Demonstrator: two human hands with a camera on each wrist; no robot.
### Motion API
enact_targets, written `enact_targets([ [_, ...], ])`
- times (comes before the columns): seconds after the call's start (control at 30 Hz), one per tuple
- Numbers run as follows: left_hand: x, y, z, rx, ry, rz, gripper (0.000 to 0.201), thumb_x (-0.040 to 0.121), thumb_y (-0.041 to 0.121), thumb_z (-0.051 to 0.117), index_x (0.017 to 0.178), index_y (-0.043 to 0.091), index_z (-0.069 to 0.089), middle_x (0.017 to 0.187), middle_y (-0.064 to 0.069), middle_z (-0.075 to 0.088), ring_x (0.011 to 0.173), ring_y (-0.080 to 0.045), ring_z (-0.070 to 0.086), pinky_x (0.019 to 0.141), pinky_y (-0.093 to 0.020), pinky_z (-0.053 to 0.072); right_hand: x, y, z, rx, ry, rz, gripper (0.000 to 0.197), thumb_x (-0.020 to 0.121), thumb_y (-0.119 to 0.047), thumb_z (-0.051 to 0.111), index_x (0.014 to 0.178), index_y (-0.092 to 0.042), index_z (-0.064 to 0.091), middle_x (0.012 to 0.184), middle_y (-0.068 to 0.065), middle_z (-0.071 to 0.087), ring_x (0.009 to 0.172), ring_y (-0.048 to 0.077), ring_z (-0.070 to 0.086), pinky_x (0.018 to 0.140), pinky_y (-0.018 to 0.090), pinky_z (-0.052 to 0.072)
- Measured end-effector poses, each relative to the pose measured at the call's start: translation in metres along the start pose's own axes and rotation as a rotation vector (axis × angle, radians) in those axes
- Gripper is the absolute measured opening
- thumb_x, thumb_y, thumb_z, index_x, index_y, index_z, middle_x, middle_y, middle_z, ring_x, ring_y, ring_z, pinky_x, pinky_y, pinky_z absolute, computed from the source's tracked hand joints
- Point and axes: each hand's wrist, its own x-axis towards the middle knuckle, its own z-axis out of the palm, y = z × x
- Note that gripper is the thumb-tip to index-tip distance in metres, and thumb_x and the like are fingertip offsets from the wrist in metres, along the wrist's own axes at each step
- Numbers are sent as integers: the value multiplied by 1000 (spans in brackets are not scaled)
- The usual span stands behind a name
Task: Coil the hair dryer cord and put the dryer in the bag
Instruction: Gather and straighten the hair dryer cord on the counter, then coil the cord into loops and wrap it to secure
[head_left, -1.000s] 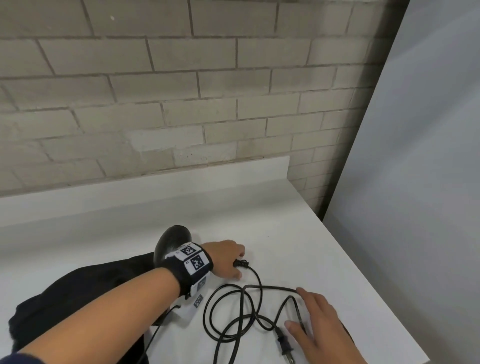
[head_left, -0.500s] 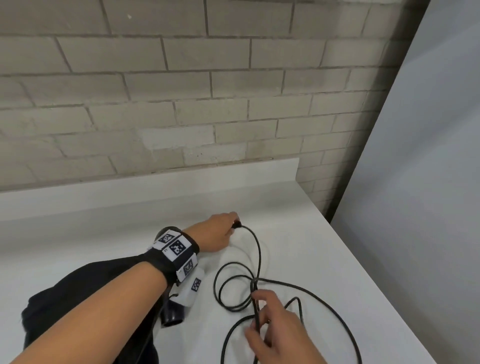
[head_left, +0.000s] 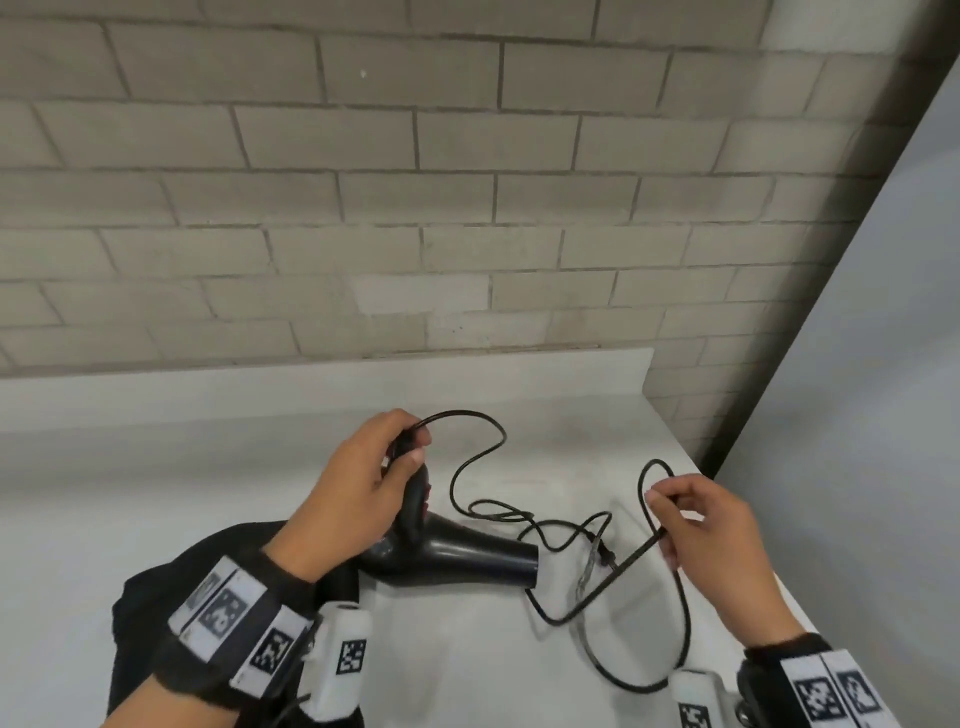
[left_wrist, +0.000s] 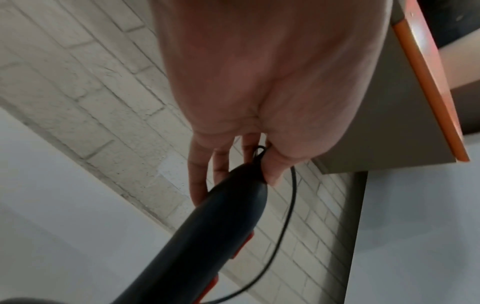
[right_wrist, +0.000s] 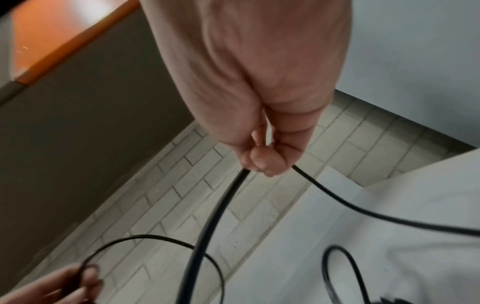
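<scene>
My left hand (head_left: 363, 483) grips the handle end of the black hair dryer (head_left: 462, 558) and holds it above the white table; its nozzle points right. In the left wrist view the left hand (left_wrist: 233, 164) curls around the dark handle (left_wrist: 207, 226) where the cord (left_wrist: 288, 216) leaves it. The black cord (head_left: 478, 457) loops loosely between both hands, and its plug (head_left: 605, 556) hangs in the middle. My right hand (head_left: 696, 525) pinches a loop of cord. The right wrist view shows the right hand (right_wrist: 259, 160) pinching the cord (right_wrist: 213, 216). The black bag (head_left: 156, 597) lies under my left forearm.
A brick wall (head_left: 415, 208) rises behind the white table (head_left: 467, 675). The table's right edge runs diagonally, with grey floor (head_left: 857, 415) beyond it. Both wrists wear black bands with marker tags.
The left hand lifted the dryer off the table by its handle. The right hand rose to the right with a loop of cord, pulling the cord up from the table.
</scene>
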Motion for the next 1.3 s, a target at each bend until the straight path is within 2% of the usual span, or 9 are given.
enact_targets([
  [0.13,-26,7,0,-78,60,-77,23,98,13,53,103,35,56,95,6,64,88,-23,67,81,-43,57,5,19,20,-55,23,33,4,91,-12,65,88,-11,62,88,9,65,37,10,54,38,14,42],
  [0.27,-44,17,4,-73,125,-94,24,98,11,54,104,34,59,96,17,62,92,-14,65,82,-38,56,1,50,39,-162,10,83,6,89,-12,67,90,-14,61,96,6,65,44,17,58,41,21,45],
  [0.43,-57,27,3,-80,109,-113,23,98,13,54,105,34,58,94,15,62,86,-15,68,80,-39,56,-8,62,44,-610,2,47,31,79,-7,76,105,-15,60,126,14,48,84,25,59,70,32,47],
  [0.57,-65,38,4,-60,94,-109,24,97,15,56,107,37,59,96,17,63,92,-7,66,83,-28,54,-19,28,49,-691,32,-343,57,65,-2,85,115,-15,60,131,14,41,103,28,50,76,27,47],
  [0.67,-73,46,5,-58,78,-114,26,96,15,59,106,39,60,99,22,62,97,-3,63,81,-20,52,-26,-3,61,-369,-184,-426,44,86,-27,71,126,-25,52,125,-7,43,96,2,52,80,8,41],
  [0.83,-86,60,8,-75,15,-127,23,95,21,60,101,43,60,104,26,60,103,-1,59,84,-13,48,-31,-19,92,-295,-526,-387,58,98,-44,43,151,-38,18,138,-21,34,102,-7,50,83,11,42],
  [1.07,-87,57,3,-104,-24,-190,17,94,25,62,96,42,63,99,26,63,92,0,62,74,-15,49,-12,-38,111,-248,-545,-536,22,99,-34,48,111,-28,66,133,-12,51,107,-7,53,83,6,37],
  [1.2,-83,62,-1,-157,-30,-183,5,93,33,62,90,35,65,89,17,69,88,-3,64,77,-15,45,-8,-78,99,-116,-460,-673,19,97,-27,54,103,-17,70,99,-12,68,95,1,61,82,15,46],
  [1.3,-75,76,-4,-282,22,-137,20,93,47,53,87,32,65,85,11,70,70,-9,64,65,-16,47,-14,-114,88,-25,-421,-771,15,95,-24,59,100,-17,71,90,-8,68,86,10,62,79,23,49],
])
